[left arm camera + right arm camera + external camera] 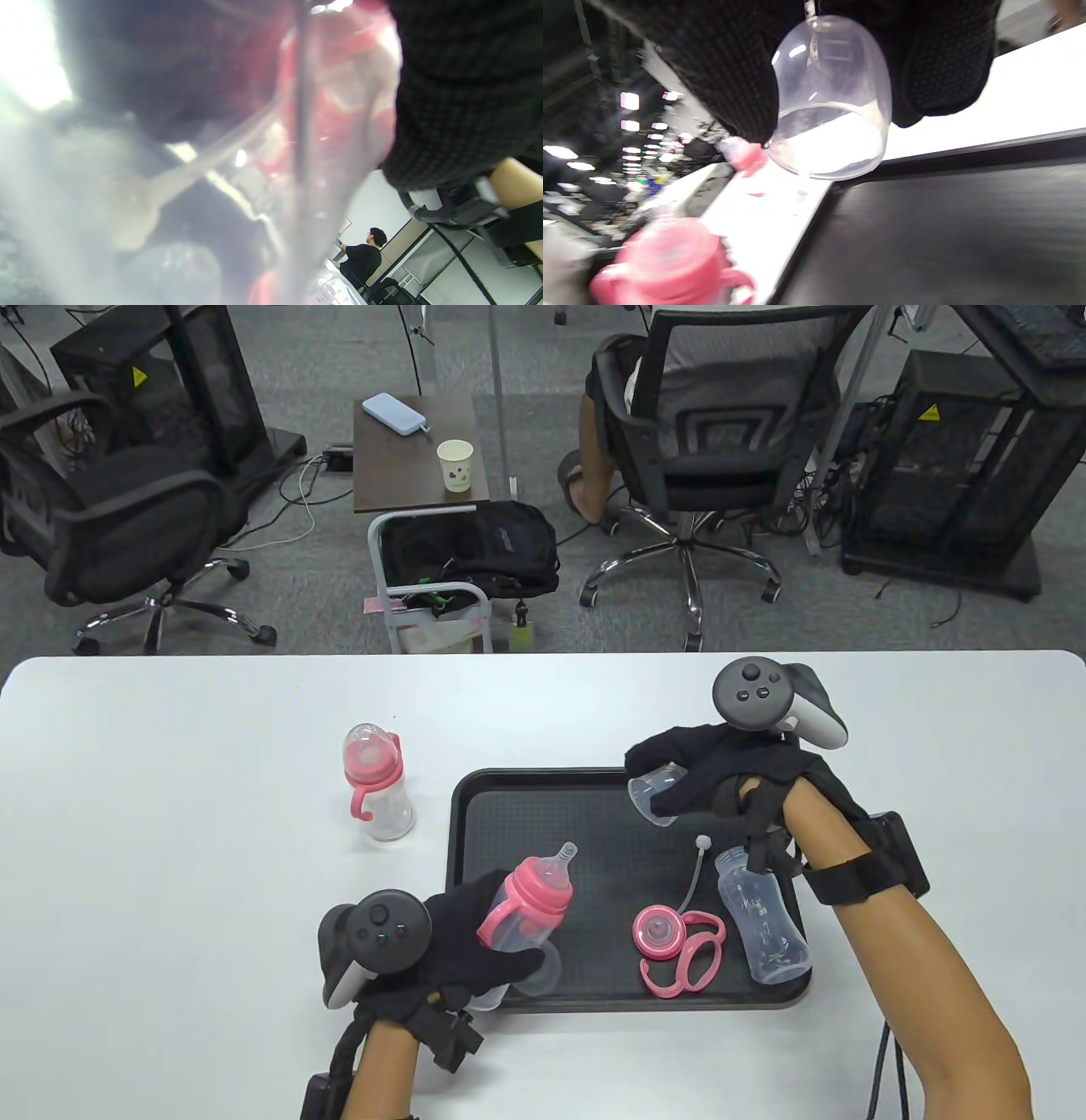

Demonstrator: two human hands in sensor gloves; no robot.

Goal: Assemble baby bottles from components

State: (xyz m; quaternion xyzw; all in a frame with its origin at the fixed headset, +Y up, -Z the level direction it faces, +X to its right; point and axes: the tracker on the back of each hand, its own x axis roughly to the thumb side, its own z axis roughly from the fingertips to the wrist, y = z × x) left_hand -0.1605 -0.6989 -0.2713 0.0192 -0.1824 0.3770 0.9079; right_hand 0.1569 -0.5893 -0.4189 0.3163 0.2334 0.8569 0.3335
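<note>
No word, brand or number can be read anywhere. The only signs are two yellow warning triangles, one on the black cabinet (136,375) on the floor beyond the desk's far left corner, one on the black cabinet (932,413) beyond its far right corner. The backpack (507,538) bears a logo, and the bottle (761,918) faint printed marks, all too small to read

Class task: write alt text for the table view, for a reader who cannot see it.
Over a black tray, the left hand holds a pink-collared baby bottle while the right hand holds a clear cap. A finished bottle stands left.
</note>
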